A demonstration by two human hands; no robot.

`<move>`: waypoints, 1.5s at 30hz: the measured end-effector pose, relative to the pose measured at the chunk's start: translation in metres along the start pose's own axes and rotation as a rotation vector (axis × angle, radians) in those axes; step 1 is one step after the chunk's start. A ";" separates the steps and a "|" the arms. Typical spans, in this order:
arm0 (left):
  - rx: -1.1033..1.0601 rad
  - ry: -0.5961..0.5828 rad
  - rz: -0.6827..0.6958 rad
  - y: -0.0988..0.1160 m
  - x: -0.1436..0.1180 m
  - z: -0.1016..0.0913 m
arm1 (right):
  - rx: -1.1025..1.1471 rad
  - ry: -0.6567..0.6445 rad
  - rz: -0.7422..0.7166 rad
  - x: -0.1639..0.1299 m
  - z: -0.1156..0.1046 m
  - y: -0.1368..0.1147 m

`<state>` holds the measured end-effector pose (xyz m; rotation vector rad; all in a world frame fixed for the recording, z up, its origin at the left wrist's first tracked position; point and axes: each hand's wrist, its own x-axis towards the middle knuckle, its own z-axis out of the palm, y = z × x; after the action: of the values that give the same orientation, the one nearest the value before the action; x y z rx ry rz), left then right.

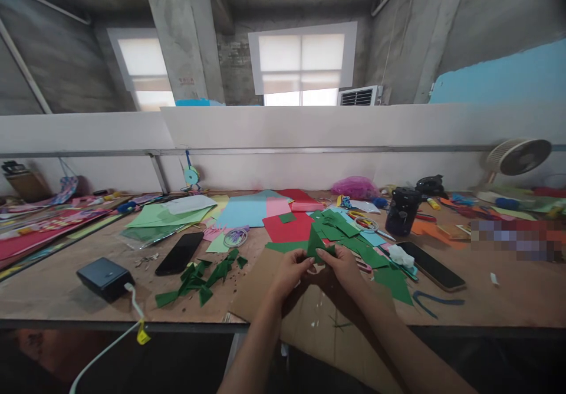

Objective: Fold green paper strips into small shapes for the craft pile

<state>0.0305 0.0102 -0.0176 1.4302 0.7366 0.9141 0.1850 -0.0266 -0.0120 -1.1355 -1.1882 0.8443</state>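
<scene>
The wooden surface (66, 288) runs wide under scattered craft paper. A brown cardboard sheet (260, 282) lies at its near edge, just below both hands. Behind them spreads a heap of green paper pieces (349, 235) over a red sheet (287, 227). A black phone (179, 253) lies to the left, beside a cluster of folded green shapes (198, 279). The left hand (289, 270) and right hand (342, 264) meet above the cardboard, both pinching one small green paper piece (316, 246) between their fingertips.
</scene>
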 end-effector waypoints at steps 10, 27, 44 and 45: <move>-0.023 0.097 -0.015 0.008 -0.002 0.000 | 0.035 -0.023 0.083 -0.003 -0.002 0.000; 0.033 0.052 0.004 0.002 0.000 0.001 | -0.010 -0.008 0.035 -0.002 -0.003 0.000; 0.071 0.048 0.013 0.009 -0.005 0.004 | 0.096 0.021 0.125 -0.003 -0.001 -0.003; 0.077 0.047 0.023 0.008 -0.004 0.004 | 0.096 0.031 0.123 -0.003 0.000 -0.003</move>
<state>0.0312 0.0039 -0.0098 1.4918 0.7989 0.9484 0.1845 -0.0302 -0.0095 -1.1483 -1.0497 0.9639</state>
